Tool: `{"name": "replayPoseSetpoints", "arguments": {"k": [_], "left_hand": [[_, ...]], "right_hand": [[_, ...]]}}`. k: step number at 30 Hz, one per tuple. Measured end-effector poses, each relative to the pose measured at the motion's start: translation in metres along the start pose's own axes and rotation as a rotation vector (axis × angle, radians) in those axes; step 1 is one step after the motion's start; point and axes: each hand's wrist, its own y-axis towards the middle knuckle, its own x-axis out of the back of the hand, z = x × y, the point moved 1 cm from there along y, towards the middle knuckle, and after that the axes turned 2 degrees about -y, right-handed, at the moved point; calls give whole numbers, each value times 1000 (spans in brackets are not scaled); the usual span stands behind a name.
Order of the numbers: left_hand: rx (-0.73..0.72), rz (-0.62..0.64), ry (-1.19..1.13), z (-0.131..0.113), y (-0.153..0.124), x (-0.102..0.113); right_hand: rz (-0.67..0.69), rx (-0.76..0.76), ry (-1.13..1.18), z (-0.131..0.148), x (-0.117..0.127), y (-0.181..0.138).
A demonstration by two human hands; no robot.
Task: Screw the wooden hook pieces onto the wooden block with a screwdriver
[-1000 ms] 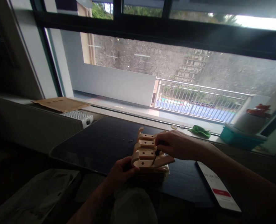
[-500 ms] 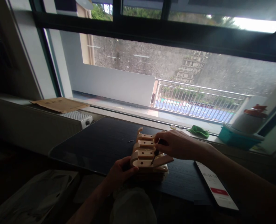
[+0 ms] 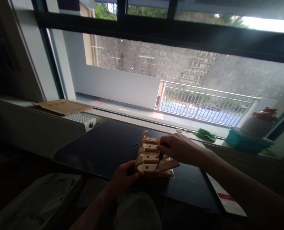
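In the head view, see smooth, pale wood pieces in a row at the near edge of the dark, grained desk, curved at the left end and pierced with round holes. Holds the nearest with left hand clamped on its curved end; grips a thin screwdriver in right hand, with tip at a hole. Cannot see inside the teal box.

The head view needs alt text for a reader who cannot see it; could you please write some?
A right hand holds a screwdriver, tip down, to a row of curved wooden pieces, while the left hand grips their near left end at a dark table. A phone lies to the right, partly hidden by the forearm; behind is a window.
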Motion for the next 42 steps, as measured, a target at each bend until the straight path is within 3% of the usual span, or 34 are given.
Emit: {"name": "replayPoseSetpoints", "arguments": {"k": [9, 19, 27, 37, 42], "left_hand": [[19, 9, 6, 3, 0, 1], [-3, 0, 13, -2, 0, 0], [-3, -24, 60, -5, -1, -1], [-4, -25, 44, -3, -1, -1], [-4, -24, 39, -4, -1, -2]], "right_hand": [[10, 138, 10, 3, 7, -6], [-28, -15, 2, -1, -5, -1], [41, 114, 55, -6, 6, -7], [-12, -41, 6, -7, -5, -3], [43, 60, 11, -5, 4, -6]]}}
